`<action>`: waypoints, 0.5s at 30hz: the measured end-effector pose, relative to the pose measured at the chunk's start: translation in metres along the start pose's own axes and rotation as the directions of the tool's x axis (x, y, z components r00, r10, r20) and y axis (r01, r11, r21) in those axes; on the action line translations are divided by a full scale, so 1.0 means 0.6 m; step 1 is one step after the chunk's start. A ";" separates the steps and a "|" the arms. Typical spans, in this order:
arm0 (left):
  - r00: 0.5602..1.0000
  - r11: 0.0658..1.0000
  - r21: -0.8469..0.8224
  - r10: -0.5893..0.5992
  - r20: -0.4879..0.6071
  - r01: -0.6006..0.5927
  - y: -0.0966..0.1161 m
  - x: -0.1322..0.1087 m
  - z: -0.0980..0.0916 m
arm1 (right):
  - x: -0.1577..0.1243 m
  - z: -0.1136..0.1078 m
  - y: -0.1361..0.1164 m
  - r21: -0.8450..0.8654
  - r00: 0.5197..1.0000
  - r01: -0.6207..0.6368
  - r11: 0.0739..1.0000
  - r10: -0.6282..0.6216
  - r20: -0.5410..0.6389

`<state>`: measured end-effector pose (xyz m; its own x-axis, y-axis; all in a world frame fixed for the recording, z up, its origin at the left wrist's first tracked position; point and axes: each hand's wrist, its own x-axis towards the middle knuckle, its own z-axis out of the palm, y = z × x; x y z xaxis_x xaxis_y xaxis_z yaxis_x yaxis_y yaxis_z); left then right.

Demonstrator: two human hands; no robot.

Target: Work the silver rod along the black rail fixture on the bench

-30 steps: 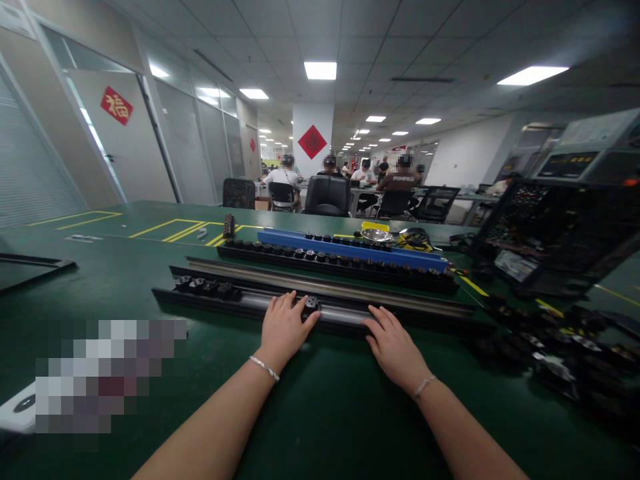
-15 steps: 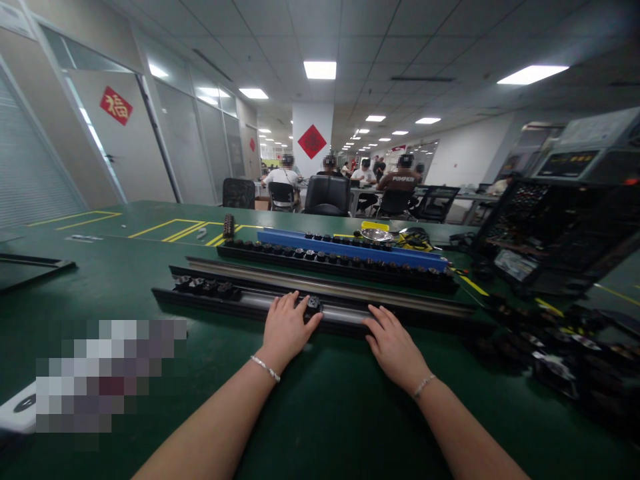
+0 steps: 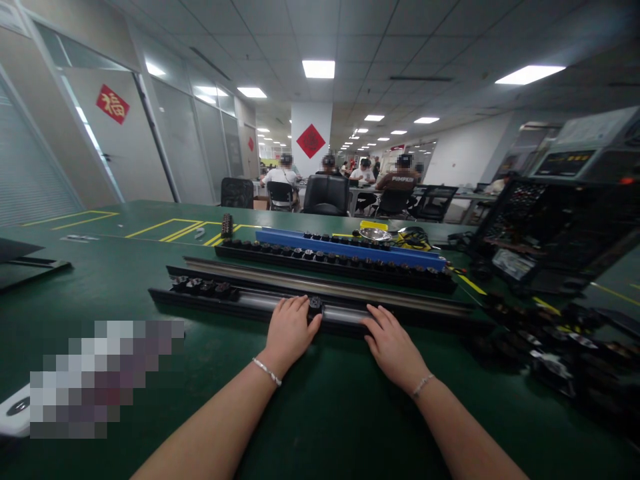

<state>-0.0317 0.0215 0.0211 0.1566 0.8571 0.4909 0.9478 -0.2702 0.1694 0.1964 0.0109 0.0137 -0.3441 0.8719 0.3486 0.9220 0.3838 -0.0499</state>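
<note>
A long black channel [image 3: 195, 303] with a shiny grey strip inside lies across the table in front of me. My left hand [image 3: 291, 328] rests over its middle, four fingers close together across it and thumb spread apart at the near wall. Right beside the index finger and thumb sits a small black block [image 3: 315, 305] in the channel; whether the fingers press on it I cannot tell. My right hand [image 3: 393, 340] lies farther right, its outstretched fingers on the channel and nothing in its grasp. Several similar black blocks [image 3: 203, 286] stand in the channel's left part.
Behind lie another long rail [image 3: 320, 283], a row of black blocks [image 3: 280, 251] and a blue channel [image 3: 350, 248]. A heap of dark parts [image 3: 560, 353] covers the right side. A metal bowl [image 3: 376, 235] stands farther back. People sit beyond the table.
My left hand's fingers have drawn closer together beside the small black block. My right hand stays in place on the channel. At the far left, a dark flat panel has come into view.
</note>
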 end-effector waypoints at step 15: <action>0.995 0.985 -0.157 0.063 -0.079 -0.075 -0.001 0.002 -0.007 | -0.001 -0.009 -0.006 0.025 0.998 -0.033 0.999 0.032 0.051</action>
<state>-0.0334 0.0208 0.0251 0.1931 0.8010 0.5667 0.8780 -0.3989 0.2645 0.1940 0.0074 0.0185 -0.3234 0.8980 0.2984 0.9282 0.3623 -0.0843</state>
